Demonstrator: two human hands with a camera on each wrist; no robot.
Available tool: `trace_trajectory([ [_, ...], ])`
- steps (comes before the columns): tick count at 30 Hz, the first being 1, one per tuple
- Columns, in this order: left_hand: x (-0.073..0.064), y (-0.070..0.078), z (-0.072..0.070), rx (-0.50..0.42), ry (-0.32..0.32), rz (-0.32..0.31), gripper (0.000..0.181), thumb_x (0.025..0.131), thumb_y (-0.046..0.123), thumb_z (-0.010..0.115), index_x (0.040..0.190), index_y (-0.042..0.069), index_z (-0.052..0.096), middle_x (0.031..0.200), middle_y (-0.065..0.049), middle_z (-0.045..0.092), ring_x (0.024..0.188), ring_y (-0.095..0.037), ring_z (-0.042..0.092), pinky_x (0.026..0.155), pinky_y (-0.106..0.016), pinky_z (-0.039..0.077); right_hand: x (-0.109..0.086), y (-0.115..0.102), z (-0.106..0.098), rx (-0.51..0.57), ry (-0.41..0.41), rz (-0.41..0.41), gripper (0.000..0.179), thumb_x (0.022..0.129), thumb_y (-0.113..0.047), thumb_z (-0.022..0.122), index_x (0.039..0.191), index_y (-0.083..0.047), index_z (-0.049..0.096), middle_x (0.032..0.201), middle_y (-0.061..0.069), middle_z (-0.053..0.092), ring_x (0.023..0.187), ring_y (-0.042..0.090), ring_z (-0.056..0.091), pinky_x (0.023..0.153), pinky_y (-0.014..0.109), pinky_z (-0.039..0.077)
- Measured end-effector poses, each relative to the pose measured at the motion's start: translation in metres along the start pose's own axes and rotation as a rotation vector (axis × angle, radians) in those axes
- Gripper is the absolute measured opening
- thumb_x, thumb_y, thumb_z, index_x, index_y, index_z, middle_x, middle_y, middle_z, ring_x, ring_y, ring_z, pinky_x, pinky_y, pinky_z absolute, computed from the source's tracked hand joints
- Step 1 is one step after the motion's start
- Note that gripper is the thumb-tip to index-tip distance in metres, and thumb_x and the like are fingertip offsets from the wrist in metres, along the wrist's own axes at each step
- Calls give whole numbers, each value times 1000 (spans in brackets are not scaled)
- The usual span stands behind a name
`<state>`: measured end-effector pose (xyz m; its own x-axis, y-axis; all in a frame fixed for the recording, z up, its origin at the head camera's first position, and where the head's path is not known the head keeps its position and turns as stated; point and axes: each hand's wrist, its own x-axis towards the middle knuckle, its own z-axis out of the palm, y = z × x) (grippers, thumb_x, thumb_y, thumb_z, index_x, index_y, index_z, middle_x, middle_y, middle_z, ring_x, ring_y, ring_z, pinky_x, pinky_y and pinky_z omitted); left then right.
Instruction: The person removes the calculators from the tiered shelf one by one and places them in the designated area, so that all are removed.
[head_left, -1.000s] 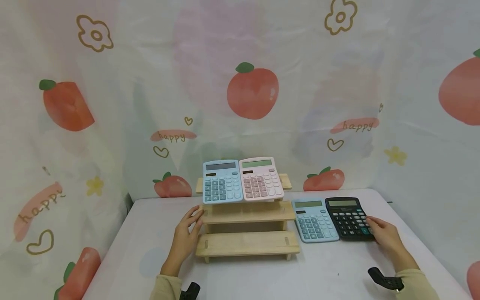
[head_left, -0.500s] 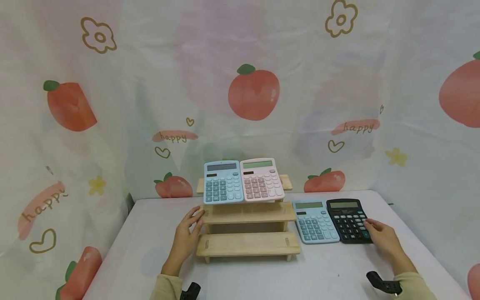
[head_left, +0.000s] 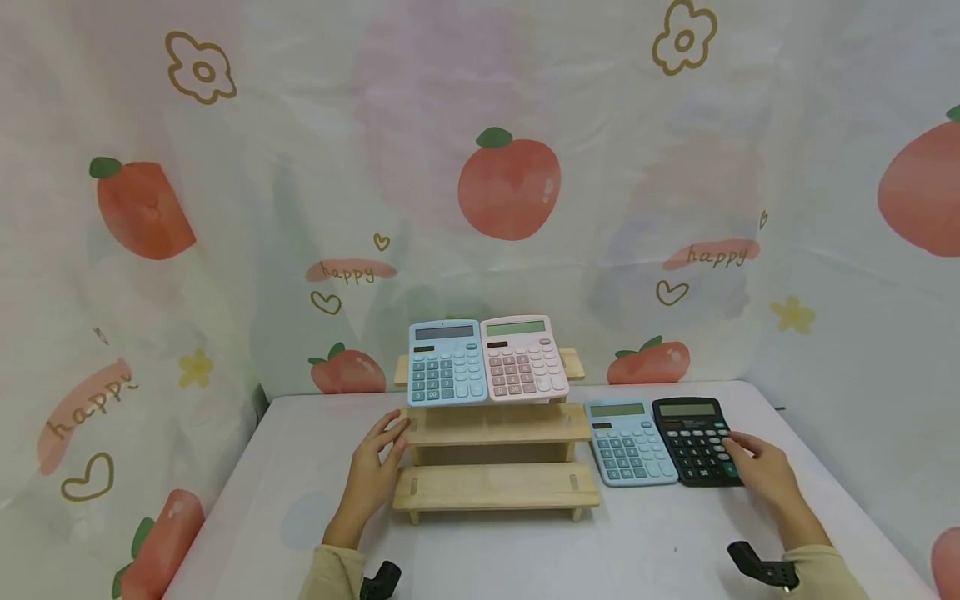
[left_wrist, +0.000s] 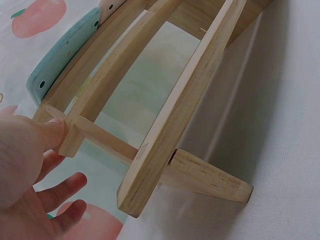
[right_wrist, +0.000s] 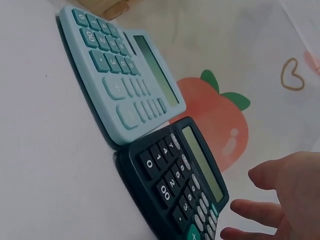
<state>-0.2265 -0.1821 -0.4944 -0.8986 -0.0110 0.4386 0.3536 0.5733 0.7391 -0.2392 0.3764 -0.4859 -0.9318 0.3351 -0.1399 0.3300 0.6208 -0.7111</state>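
Head view: left grip (head_left: 371, 475), a person's bare hand, at the left end of a three-tier wooden stand (head_left: 495, 487), up against the middle plank (head_left: 495, 427). In left wrist view, thumb (left_wrist: 52, 134) touching the end of that plank, other fingers (left_wrist: 67, 190) loosely extended and apart. Firm pinch or mere touch: cannot tell from either angle.

Right grip (head_left: 765, 475) at the right edge of a black calculator (head_left: 697, 446), fingertips overlapping that edge as seen from the head. From the right wrist, fingers slack and fairly straight, slightly spread, just beside the calculator's edge near the screen end. Actual contact there: cannot tell.

Black calculator flat on the white desk (head_left: 480, 562), right of the stand, keys up. Immediately to its left, side by side with it, a light-blue calculator (head_left: 632, 446), also flat on the desk, close to the stand's right end. On the top tier, leaning back and facing the person: another blue calculator (head_left: 447, 364) on the left, next to a pink calculator (head_left: 525, 358) on the right.

Around both wrists, black devices (head_left: 761, 567) and beige sleeves (head_left: 333, 573). Behind the desk, pale cloth (head_left: 600, 100) printed with reddish fruit, hearts and "happy" lettering.
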Motion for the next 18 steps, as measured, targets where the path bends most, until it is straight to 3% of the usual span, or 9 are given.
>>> trace_trajectory([
  [7,-1,2,-1,-9,1,9,35,101,12,60,132,-3,65,149,-21,53,140,-45,48,102,-67,46,-1,-8,5,58,10,-38,62,108,-37,33,152,8,34,158,38,25,145,57,24,116,67,28],
  [9,-1,2,-1,-17,4,11,34,101,12,60,131,-3,65,149,-21,54,139,-46,49,100,-67,47,3,-6,9,44,32,-61,64,108,-42,33,152,6,36,157,36,30,142,54,32,104,60,45],
  [11,-1,3,-1,-12,9,14,34,101,12,61,131,-3,65,148,-21,54,138,-46,49,99,-67,48,12,0,13,42,49,-93,69,107,-49,33,152,2,38,155,35,35,139,52,37,93,54,52],
  [14,-1,4,-2,-7,5,9,34,101,12,60,132,-3,65,149,-21,54,138,-46,49,98,-66,48,24,11,20,51,76,-167,78,104,-61,33,152,0,41,152,35,40,134,52,42,84,51,53],
  [17,-1,5,-3,-9,-5,2,35,102,12,60,132,-3,64,149,-21,54,138,-46,49,98,-66,48,23,7,24,53,81,-206,82,102,-66,30,152,-2,41,151,34,42,133,51,43,84,51,53],
  [18,-1,6,-3,-10,-10,-2,35,102,12,60,132,-3,64,149,-21,53,138,-46,49,98,-66,49,18,0,22,73,51,-201,79,103,-62,31,154,-2,38,152,34,39,136,52,40,93,58,50],
])
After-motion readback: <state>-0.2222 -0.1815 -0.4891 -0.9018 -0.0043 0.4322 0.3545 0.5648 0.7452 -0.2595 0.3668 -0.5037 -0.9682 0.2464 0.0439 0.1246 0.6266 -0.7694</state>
